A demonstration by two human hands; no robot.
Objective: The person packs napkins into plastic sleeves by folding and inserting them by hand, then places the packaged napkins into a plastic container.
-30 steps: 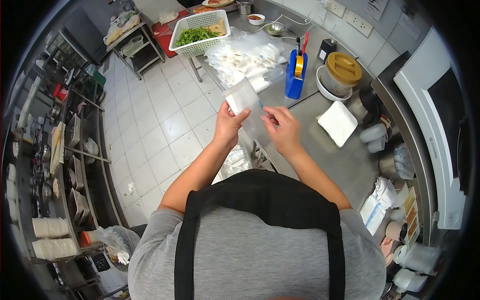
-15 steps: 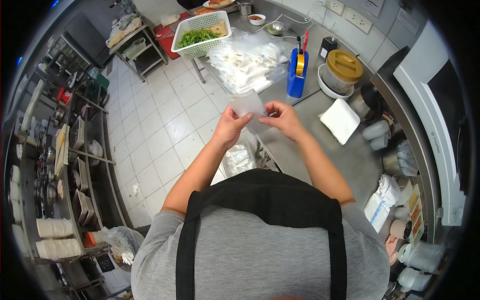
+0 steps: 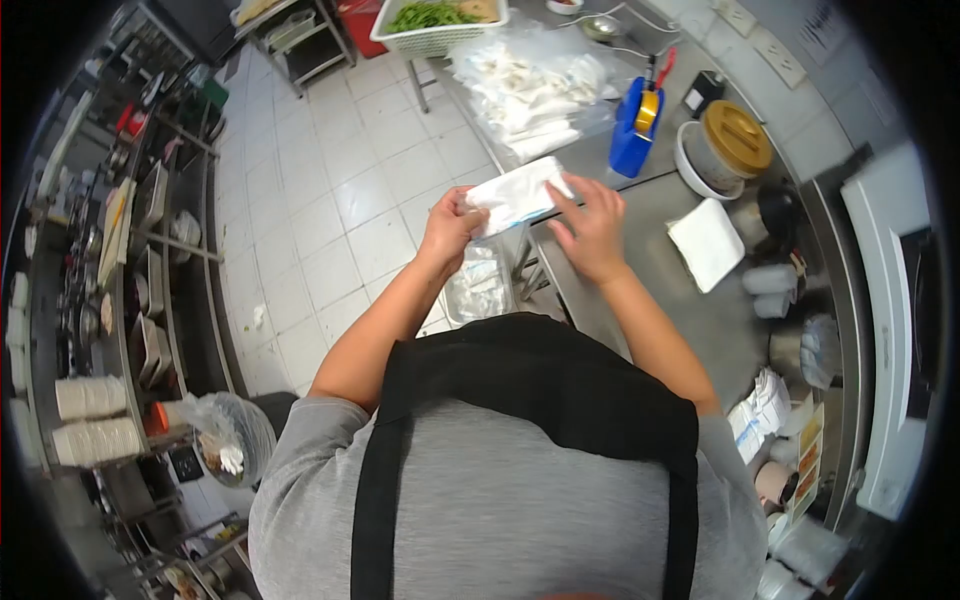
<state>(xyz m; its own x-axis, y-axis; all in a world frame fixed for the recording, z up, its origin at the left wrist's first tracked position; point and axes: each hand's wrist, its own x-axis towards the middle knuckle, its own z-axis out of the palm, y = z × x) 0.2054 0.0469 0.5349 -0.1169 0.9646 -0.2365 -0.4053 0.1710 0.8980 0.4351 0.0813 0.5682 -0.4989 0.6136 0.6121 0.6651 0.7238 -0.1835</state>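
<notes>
A white folded plastic packet (image 3: 515,197) with a blue stripe along its lower edge is held out in front of me, over the gap beside the counter. My left hand (image 3: 450,230) is closed on its left end, thumb on top. My right hand (image 3: 592,230) is at the other end with fingers spread, fingertips at or just over the packet; whether they touch is unclear. Just beyond lies a heap of similar white packets in clear plastic (image 3: 535,85). A blue tape dispenser (image 3: 632,135) with yellow tape stands to the right of the heap.
A perforated white basket (image 3: 440,40) of green leaves sits at the back. On the steel counter (image 3: 650,265) are a gold-lidded tub (image 3: 735,140) and a white square stack (image 3: 706,245). Below my hands is a bin of white packets (image 3: 478,285). Shelves with bowls (image 3: 95,440) line the left.
The translucent sheet-like piece between my hands now shows as a white packet with a blue stripe. My right fingers have gone from a pinch to spread. The view has shifted.
</notes>
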